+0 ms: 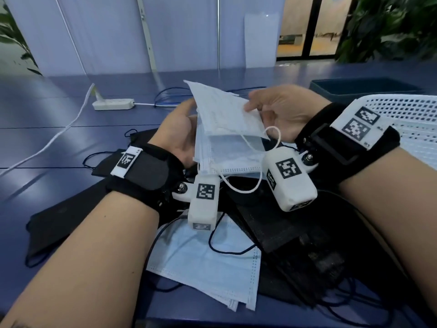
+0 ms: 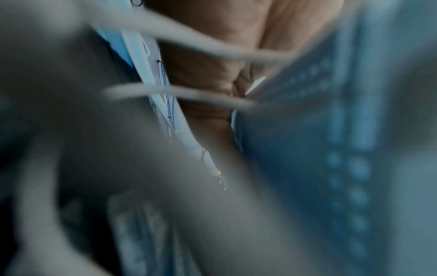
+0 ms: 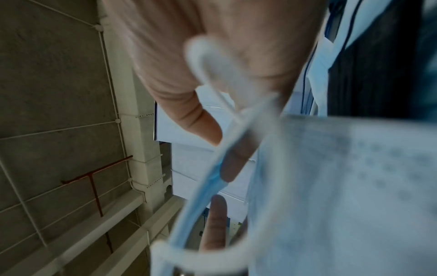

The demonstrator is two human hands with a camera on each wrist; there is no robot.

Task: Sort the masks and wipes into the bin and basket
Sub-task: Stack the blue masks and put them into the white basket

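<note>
Both hands hold a stack of pale blue face masks (image 1: 227,147) up above the table. My left hand (image 1: 182,136) grips the stack's left edge. My right hand (image 1: 272,107) pinches the top mask (image 1: 227,110) and lifts its near edge off the stack; white ear loops (image 1: 246,185) hang below. In the right wrist view the mask (image 3: 343,177) fills the right side, blurred, with fingers (image 3: 196,119) beside it. The left wrist view is blurred, showing palm (image 2: 212,56) and mask edge (image 2: 331,149). More light blue masks (image 1: 205,263) and black masks (image 1: 61,223) lie on the table.
A white mesh basket (image 1: 406,121) stands at the right, a dark blue bin (image 1: 364,87) behind it. A white power strip (image 1: 113,104) with cable lies at the back left on the blue table (image 1: 71,110). Black packets (image 1: 295,235) lie under my right forearm.
</note>
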